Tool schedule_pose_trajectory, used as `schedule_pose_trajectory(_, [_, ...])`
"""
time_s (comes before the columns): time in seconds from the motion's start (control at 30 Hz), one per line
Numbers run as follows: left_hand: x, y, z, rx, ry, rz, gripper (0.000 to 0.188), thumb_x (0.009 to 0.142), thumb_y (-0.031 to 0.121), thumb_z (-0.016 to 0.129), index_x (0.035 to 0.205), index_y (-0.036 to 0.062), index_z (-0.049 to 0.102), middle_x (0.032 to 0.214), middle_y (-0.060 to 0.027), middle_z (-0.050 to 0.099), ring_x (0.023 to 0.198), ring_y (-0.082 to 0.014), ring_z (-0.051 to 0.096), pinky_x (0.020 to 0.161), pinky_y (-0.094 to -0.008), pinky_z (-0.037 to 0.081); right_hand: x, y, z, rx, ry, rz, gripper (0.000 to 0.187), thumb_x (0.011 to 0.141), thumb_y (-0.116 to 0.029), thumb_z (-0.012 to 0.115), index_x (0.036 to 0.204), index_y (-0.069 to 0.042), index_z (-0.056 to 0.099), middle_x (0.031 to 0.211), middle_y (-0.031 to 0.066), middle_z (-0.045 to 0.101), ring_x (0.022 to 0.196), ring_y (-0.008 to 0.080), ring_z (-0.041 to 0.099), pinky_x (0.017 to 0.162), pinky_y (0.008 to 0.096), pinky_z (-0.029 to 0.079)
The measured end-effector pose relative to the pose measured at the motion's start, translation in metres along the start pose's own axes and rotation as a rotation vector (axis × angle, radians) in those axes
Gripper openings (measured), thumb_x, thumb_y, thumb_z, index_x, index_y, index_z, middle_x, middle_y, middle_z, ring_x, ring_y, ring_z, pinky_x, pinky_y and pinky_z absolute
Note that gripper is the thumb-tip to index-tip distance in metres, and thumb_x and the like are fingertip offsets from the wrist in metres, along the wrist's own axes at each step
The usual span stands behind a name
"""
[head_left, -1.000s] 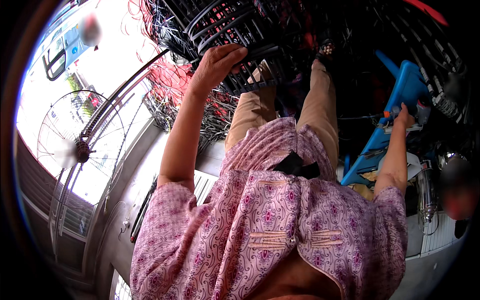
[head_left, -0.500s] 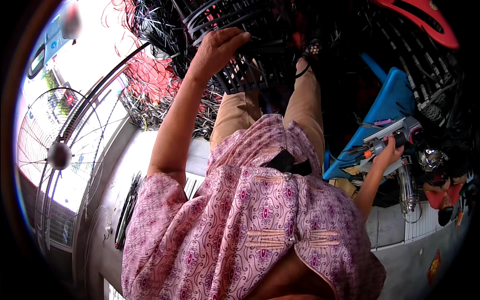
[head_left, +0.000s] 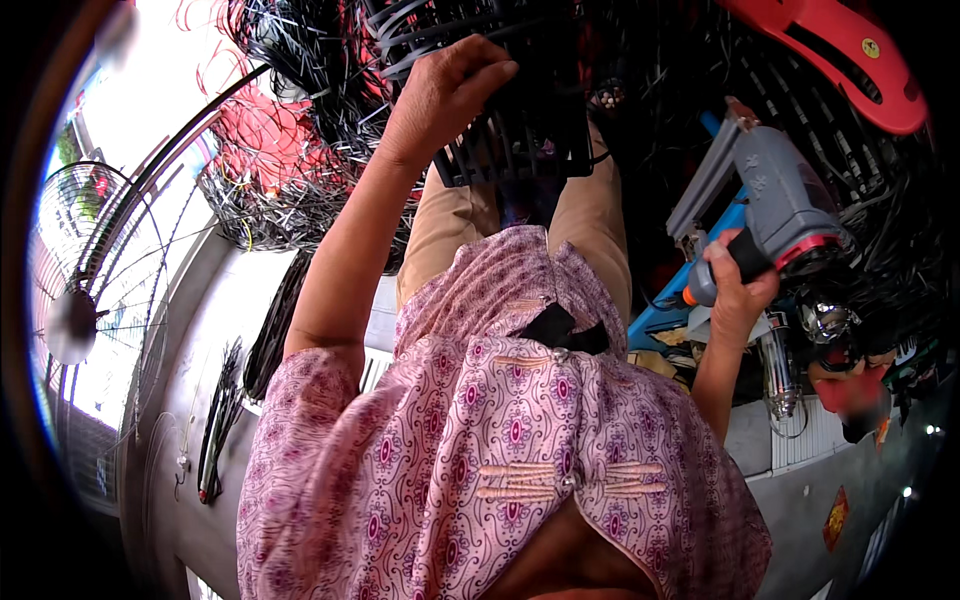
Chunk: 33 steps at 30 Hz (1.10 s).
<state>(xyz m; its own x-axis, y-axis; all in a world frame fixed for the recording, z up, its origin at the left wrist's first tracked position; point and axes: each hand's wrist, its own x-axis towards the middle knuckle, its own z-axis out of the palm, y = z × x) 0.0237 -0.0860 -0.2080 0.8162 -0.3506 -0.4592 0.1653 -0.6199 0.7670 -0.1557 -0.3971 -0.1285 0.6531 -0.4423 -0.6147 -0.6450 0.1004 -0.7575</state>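
In front of my knees is a black basket [head_left: 475, 160] woven from plastic strips. My left hand [head_left: 445, 95] is closed on its near edge, fingers curled under, so what lies inside the grip is partly hidden. Off to the right, my right hand [head_left: 738, 290] grips the dark handle of a grey power stapler or nail gun [head_left: 790, 195]. That tool is raised, with its long metal magazine [head_left: 705, 180] on the side toward the basket. A clear gap separates it from the basket.
Black strips and red strands [head_left: 270, 135] lie heaped at the far left, near a wire-guarded fan [head_left: 75, 325]. Right of my legs stands a blue plastic piece [head_left: 655, 318]; a red plastic piece [head_left: 885, 85] juts in at the upper right. Bundled strips [head_left: 275, 325] lie left.
My right hand has raised the grey tool and turned it, so it now stands larger and farther forward. My left hand keeps its grip on the basket. The whole view has shifted slightly.
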Motion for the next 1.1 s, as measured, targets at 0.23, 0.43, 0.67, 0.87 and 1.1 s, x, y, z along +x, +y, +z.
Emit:
schedule_pose_trajectory(0.23, [0.005, -0.001, 0.007, 0.072, 0.096, 0.007, 0.021, 0.089, 0.022, 0.066, 0.092, 0.0015, 0.066, 0.065, -0.0064, 0.057, 0.059, -0.0103, 0.053, 0.058, -0.0269, 0.043, 0.004, -0.014, 0.005, -0.333, -0.158, -0.138, 0.028, 0.073, -0.003, 0.08, 0.094, -0.002, 0.061, 0.088, 0.0047, 0.061, 0.077, 0.0127, 0.06, 0.066, 0.0272, 0.05])
schedule_pose_trajectory(0.43, [0.014, -0.007, 0.005, 0.134, 0.097, 0.026, 0.025, 0.089, 0.026, 0.066, 0.088, 0.0016, 0.067, 0.06, -0.0093, 0.056, 0.054, -0.0136, 0.054, 0.055, -0.0298, 0.043, 0.03, -0.03, 0.014, -0.609, -0.323, -0.3, 0.025, 0.071, -0.013, 0.079, 0.092, -0.006, 0.066, 0.089, 0.0071, 0.068, 0.082, 0.0255, 0.065, 0.076, 0.0364, 0.05])
schedule_pose_trajectory(0.67, [0.014, 0.001, 0.002, 0.185, 0.125, 0.025, 0.026, 0.087, 0.028, 0.067, 0.086, 0.003, 0.069, 0.062, -0.0111, 0.06, 0.056, -0.0193, 0.06, 0.055, -0.0324, 0.045, 0.068, -0.041, 0.028, -0.772, -0.586, -0.646, 0.039, 0.067, -0.017, 0.079, 0.099, -0.001, 0.063, 0.085, 0.0106, 0.068, 0.075, 0.0296, 0.068, 0.069, 0.0326, 0.053])
schedule_pose_trajectory(0.87, [0.012, 0.002, 0.005, 0.257, 0.16, 0.015, 0.027, 0.086, 0.03, 0.067, 0.085, 0.0038, 0.07, 0.067, -0.0135, 0.064, 0.062, -0.0289, 0.064, 0.059, -0.038, 0.048, 0.081, -0.059, 0.048, -0.77, -0.621, -0.726, 0.049, 0.064, -0.014, 0.081, 0.107, 0.0, 0.062, 0.097, 0.0145, 0.069, 0.086, 0.0316, 0.069, 0.077, 0.0365, 0.054])
schedule_pose_trajectory(1.1, [0.012, 0.001, 0.001, 0.269, 0.164, -0.006, 0.028, 0.085, 0.031, 0.068, 0.083, 0.0034, 0.07, 0.065, -0.0138, 0.064, 0.062, -0.0306, 0.064, 0.059, -0.038, 0.048, 0.091, -0.065, 0.063, -0.858, -0.65, -0.684, 0.039, 0.063, -0.021, 0.081, 0.094, -0.005, 0.063, 0.088, 0.0112, 0.066, 0.081, 0.0341, 0.064, 0.078, 0.0415, 0.05])
